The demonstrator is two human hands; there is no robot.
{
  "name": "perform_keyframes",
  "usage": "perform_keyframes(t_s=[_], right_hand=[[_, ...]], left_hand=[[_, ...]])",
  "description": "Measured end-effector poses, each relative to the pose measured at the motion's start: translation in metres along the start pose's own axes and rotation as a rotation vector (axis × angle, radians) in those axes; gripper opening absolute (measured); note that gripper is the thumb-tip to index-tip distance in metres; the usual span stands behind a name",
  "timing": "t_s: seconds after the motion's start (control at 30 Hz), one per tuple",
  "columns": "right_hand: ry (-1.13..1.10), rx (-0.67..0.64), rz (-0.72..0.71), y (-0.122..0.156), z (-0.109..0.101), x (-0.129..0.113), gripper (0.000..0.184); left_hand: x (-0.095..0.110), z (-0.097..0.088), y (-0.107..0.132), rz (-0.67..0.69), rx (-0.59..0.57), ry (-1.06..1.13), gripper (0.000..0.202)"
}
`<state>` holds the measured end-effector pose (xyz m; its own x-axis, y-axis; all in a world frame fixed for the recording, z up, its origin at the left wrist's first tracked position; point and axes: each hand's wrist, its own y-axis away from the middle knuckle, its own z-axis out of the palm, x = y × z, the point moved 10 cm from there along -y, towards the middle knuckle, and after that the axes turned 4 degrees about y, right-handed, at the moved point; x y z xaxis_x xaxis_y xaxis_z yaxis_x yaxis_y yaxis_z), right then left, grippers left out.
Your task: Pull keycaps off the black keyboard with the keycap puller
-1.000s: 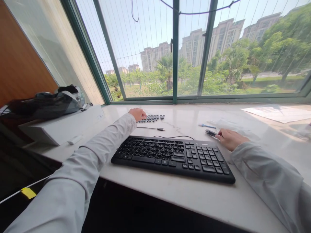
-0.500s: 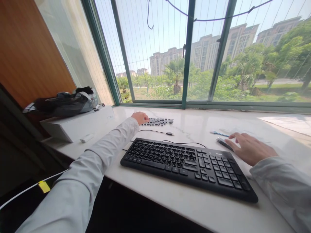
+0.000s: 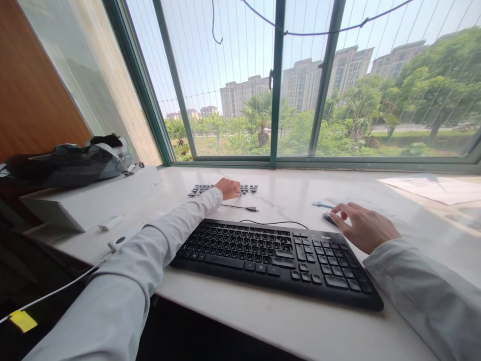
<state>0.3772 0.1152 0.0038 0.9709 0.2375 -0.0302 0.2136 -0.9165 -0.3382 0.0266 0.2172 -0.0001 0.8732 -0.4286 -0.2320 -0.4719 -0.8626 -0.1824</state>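
Observation:
A black keyboard (image 3: 225,261) lies across the white counter; its letter area shows bare key sockets, while the space bar and number pad still carry caps. Behind it, loose black keycaps (image 3: 199,189) are spread in rows. My left hand (image 3: 227,188) reaches over these keycaps with bent fingers pointing down; its fingertips are too small and partly hidden to show any grip. At the keyboard's right rear corner, my right hand (image 3: 363,225) rests with loosely curled fingers, thumb and index apart. Its fingertips are at a small dark tool (image 3: 327,217), partly covered. A thin blue-handled tool (image 3: 323,205) lies just behind.
A USB plug (image 3: 251,208) and cable lie behind the keyboard. At left, a white box (image 3: 86,200) carries a dark bag (image 3: 67,163). Small white items (image 3: 111,223) sit near the box. Paper (image 3: 421,186) lies at right, by the window (image 3: 276,100).
My left hand has moved right along the loose keycaps, uncovering those at the left end. My right hand has shifted slightly toward the dark tool. The view has turned a little to the right.

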Motion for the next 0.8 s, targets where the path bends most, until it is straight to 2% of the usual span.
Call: perform_keyframes(t_s=[0.1,0.2,0.33,0.37,0.4,0.5,0.6,0.7,0.8], right_hand=[[0.006,0.03,-0.037,0.001,-0.004,-0.005,0.039],[0.015,0.064,-0.06,0.002,-0.008,-0.008,0.036],[0.018,0.137,-0.118,0.005,-0.017,-0.016,0.032],[0.011,0.16,-0.144,0.007,-0.02,-0.02,0.031],[-0.002,0.18,-0.175,0.009,-0.023,-0.026,0.03],[-0.092,0.221,-0.298,0.02,-0.031,-0.053,0.028],[-0.242,0.226,-0.431,0.035,-0.042,-0.095,0.025],[-0.384,0.177,-0.537,0.046,-0.048,-0.141,0.022],[-0.497,0.164,-0.576,0.049,-0.052,-0.171,0.017]], left_hand=[[0.011,-0.002,-0.004,0.03,0.021,-0.017,0.022],[0.021,-0.013,0.002,0.066,0.06,-0.004,0.022],[0.044,-0.041,0.024,0.136,0.125,0.059,0.02],[0.053,-0.051,0.033,0.154,0.165,0.086,0.021],[0.064,-0.067,0.044,0.201,0.253,0.149,0.021],[0.105,-0.11,0.085,0.338,0.491,0.217,0.024],[0.155,-0.137,0.129,0.515,0.68,0.084,0.018],[0.19,-0.144,0.159,0.637,0.795,-0.111,0.014],[0.202,-0.144,0.173,0.671,0.873,-0.183,0.011]])
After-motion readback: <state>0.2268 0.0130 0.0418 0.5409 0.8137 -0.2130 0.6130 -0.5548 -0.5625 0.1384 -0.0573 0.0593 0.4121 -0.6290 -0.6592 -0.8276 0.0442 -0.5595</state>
